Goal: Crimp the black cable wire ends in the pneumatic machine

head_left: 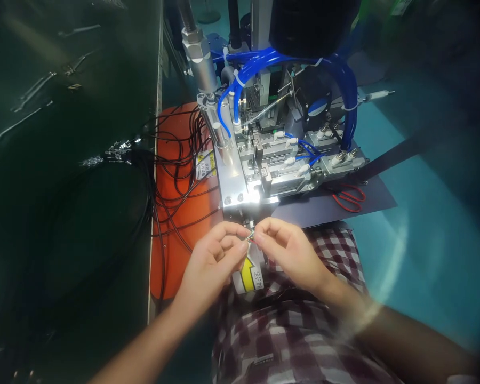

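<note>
My left hand [220, 253] and my right hand [286, 248] meet fingertip to fingertip in front of the metal machine [240, 186]. Between them are thin coloured wires [249, 236], some pale and one red. Thumb and forefinger of each hand are pinched on these wires. A small white piece [252, 224] shows just above the fingertips, close to the machine's front; whether it joins the wires I cannot tell. Below the hands is a label with a yellow arrow [247, 274].
Black cables [176, 176] run across the orange board [184, 261] to a bundle of shiny ends [122, 149] on the dark green surface at left. Blue air tubes [260, 58] arch over the machine. Red-handled scissors [350, 200] lie on the grey plate [378, 200] at right.
</note>
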`<state>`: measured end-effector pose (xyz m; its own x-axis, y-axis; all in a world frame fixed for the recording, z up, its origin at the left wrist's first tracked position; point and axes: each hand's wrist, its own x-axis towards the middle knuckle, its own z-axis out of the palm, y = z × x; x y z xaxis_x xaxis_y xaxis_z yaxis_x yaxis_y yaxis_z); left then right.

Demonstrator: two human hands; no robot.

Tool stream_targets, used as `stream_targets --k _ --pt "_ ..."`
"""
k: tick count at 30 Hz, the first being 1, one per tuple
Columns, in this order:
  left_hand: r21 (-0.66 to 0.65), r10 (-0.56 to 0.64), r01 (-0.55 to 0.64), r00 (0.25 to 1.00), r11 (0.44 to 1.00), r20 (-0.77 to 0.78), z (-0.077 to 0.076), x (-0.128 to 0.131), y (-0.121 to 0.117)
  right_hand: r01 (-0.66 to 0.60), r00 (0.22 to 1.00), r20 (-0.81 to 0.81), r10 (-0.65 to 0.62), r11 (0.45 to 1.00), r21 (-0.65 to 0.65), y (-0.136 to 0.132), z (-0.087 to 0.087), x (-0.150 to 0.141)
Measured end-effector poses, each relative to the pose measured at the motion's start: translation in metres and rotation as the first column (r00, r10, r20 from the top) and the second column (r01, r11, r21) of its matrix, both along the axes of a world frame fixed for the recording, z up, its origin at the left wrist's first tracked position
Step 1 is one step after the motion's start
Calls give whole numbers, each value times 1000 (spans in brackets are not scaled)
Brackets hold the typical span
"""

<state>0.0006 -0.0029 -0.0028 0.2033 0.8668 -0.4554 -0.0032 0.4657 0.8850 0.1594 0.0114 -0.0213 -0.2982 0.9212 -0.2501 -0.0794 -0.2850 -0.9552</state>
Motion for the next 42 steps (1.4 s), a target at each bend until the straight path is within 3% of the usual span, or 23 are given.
stream_targets --k 9,25,34,42 --pt "-56 95 -98 994 994 -46 -2 0 -3 8 997 72 -9 1000 9 -2 -1 -3" --pt "-73 51 -57 995 996 -91 0 -2 -1 -119 993 11 120 990 -74 13 4 7" --pt "-58 -8 3 996 998 -85 -2 -5 -1 -382 924 -25 382 915 -134 28 5 19" --pt "-60 -17 14 998 998 -57 -2 -5 0 -473 880 -11 475 874 -113 34 2 26"
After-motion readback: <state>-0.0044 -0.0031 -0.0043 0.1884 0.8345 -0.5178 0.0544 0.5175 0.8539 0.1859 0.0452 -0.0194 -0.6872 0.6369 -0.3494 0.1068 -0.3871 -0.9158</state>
